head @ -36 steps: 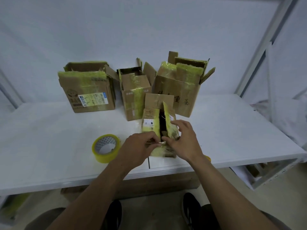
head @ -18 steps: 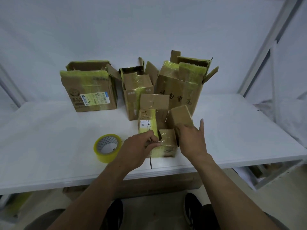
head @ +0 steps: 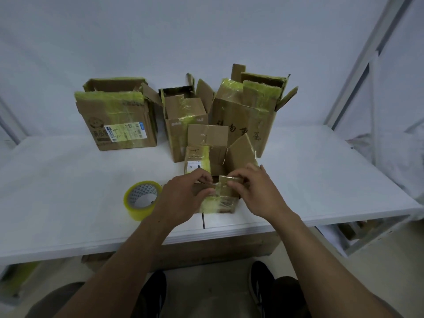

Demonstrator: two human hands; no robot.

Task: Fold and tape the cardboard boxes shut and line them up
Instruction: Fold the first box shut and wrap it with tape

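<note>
Small box (head: 220, 203) sits between both hands at the table (head: 68, 191) edge, top flaps up. Left hand (head: 183, 198) and right hand (head: 254, 191), fingers curled, pinch its near flap (head: 231, 179). Knuckles hide the flap's ends; box interior too dark to read. Tape roll (head: 142, 199) lies just left of the left hand.

Packing or storage room: white metal shelving (head: 358, 72), worn cardboard boxes (head: 119, 115), tape roll (head: 142, 199).

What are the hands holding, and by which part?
Both hold the small brown cardboard box by its near top flap: the left hand pinches the flap's left end, the right hand its right end. The yellow tape roll lies unheld.
</note>
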